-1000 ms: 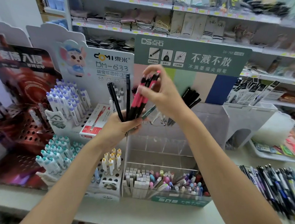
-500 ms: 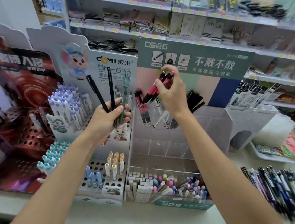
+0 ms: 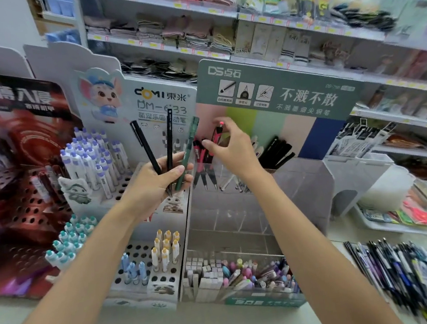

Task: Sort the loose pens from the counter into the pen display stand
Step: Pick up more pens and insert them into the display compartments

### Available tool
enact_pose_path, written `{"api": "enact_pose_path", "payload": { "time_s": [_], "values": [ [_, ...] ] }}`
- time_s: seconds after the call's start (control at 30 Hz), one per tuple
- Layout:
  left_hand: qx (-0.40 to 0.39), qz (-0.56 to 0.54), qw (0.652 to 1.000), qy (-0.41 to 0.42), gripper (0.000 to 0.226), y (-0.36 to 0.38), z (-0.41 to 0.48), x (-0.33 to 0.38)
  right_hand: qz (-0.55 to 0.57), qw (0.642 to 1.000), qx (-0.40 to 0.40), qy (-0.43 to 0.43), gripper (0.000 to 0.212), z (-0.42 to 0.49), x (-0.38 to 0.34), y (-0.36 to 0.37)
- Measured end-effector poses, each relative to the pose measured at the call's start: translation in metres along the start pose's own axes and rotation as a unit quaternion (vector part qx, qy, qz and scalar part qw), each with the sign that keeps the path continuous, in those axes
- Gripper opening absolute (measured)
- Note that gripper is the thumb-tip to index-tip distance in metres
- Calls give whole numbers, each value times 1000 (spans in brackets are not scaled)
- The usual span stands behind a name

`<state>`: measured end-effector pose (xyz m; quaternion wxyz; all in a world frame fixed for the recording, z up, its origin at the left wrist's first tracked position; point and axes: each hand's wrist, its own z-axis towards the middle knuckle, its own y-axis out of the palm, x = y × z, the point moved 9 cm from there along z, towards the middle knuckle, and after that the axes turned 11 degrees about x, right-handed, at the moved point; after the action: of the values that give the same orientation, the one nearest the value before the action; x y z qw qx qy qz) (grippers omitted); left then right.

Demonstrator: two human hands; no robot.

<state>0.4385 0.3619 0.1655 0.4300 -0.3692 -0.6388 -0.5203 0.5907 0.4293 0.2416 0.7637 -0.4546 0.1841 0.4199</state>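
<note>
Shop shelves of folded cloth back a white counter (image 3: 252,322), and on it stands the clear pen display stand (image 3: 303,186) with its green header; its top left compartment holds a bunch of red pens (image 3: 201,158), tips down, and that is where the work is now. One more red pen (image 3: 217,134) stands above the bunch, with the right hand (image 3: 235,151) curled about its upper end in what looks like a finger-and-thumb pinch, though blur hides the exact contact. Let go too high or at a slant, it could tip over the low divider and land with the white pens next door. The wrist hangs just over those, so a careless withdrawal might drag some out. The left hand (image 3: 151,190) grips two black pens (image 3: 147,148) and a green pen (image 3: 191,148) by their lower ends, fanned apart and upright. I judge that grip the weaker point; the green one sits outermost, touching the stand's left wall, and could slip down between the stands or into the bottom tray of mixed pens (image 3: 246,272), undoing the sort. Black pens (image 3: 277,151) already lean in a compartment further right, and reaching there means crossing the right arm. The heap of loose pens (image 3: 411,272) lies well apart at the right, near the counter's edge, where a sweeping forearm could roll some off.
</note>
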Motion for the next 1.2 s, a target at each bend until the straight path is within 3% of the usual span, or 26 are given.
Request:
{"api": "enact_pose_path", "payload": {
  "time_s": [0.13, 0.2, 0.27, 0.33, 0.4, 0.47, 0.5, 0.6, 0.73, 0.83, 0.93, 1.0, 1.1, 1.2],
  "values": [
    [-14, -7, 1000, 3, 32, 2, -2, 2, -46, 996, -66, -27, 59, -9, 2, 17],
    [-19, -6, 1000, 3, 33, 2, -2, 1, -28, 998, -42, -42, 65, -11, 2, 17],
    [-19, -5, 1000, 5, 33, 2, -2, 1, -8, 999, -17, -34, 51, -10, 4, 14],
    [-24, -2, 1000, 2, 34, 3, -3, 2, -24, 998, -44, -26, 38, -11, 6, 18],
    [-47, 2, 999, -3, 34, 8, -6, 4, -11, 1000, 3, -28, 32, -10, 6, 4],
    [-80, -3, 997, -18, 34, 18, -9, 4, 71, 995, 68, 3, 27, -5, 2, -24],
    [-94, -5, 995, -29, 33, 24, -10, 4, 127, 989, 63, 33, 26, -2, 0, -35],
    [-140, 4, 989, -56, 30, 50, -13, -2, 220, 971, -40, 81, 24, 2, -8, -46],
    [-205, 33, 975, -83, 35, 89, -21, -17, 189, 978, -53, 68, 15, -8, 2, -62],
    [-251, 112, 959, -74, 43, 112, -28, -29, 223, 966, -86, 94, 31, -17, 18, -75],
    [-275, 164, 945, -69, 43, 128, -34, -39, 330, 922, -157, 126, 43, -24, 20, -84],
    [-296, 184, 934, -78, 41, 136, -38, -45, 285, 936, -178, 106, 41, -26, 19, -90],
    [-327, 167, 925, -95, 45, 148, -42, -53, 251, 952, -145, 97, 21, -23, 25, -100],
    [-310, 149, 936, -79, 46, 150, -35, -56, 264, 959, -37, 97, 12, -13, 40, -124]
  ]
}}
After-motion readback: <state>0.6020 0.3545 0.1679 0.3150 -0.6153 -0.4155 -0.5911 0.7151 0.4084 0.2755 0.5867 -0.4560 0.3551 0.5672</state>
